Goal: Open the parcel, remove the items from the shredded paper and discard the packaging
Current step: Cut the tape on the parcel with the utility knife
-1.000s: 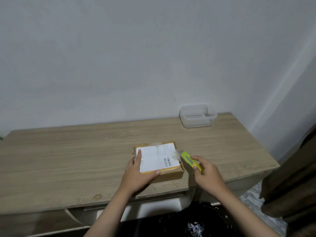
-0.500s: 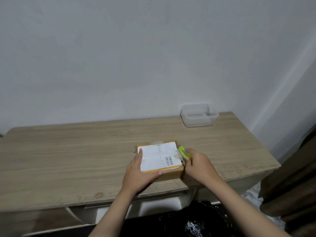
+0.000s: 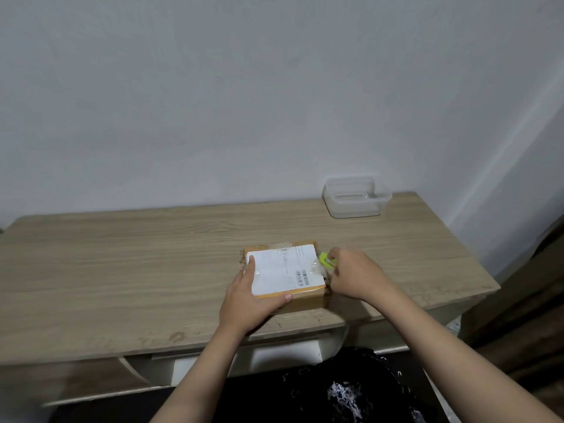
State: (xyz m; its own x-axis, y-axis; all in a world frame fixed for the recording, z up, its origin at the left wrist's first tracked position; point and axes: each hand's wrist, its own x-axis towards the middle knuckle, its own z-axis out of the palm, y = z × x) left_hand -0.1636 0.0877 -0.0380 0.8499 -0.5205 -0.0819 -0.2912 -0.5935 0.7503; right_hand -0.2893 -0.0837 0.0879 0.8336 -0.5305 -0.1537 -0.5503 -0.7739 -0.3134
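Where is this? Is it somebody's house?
Probably a room at home: a wooden desk against a plain white wall, a clear plastic tub on it, and a curtain at the right.

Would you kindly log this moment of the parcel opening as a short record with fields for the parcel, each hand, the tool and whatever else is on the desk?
parcel: cardboard box, sealed, white label on top, near the front edge of the desk
left hand: grips the parcel's near left corner, steadying it
right hand: holds the cutter at the parcel's right side
cutter: yellow-green, tip at the taped right edge
container: clear plastic, lidless, back right of desk
stage: tape being cut; parcel not yet opened
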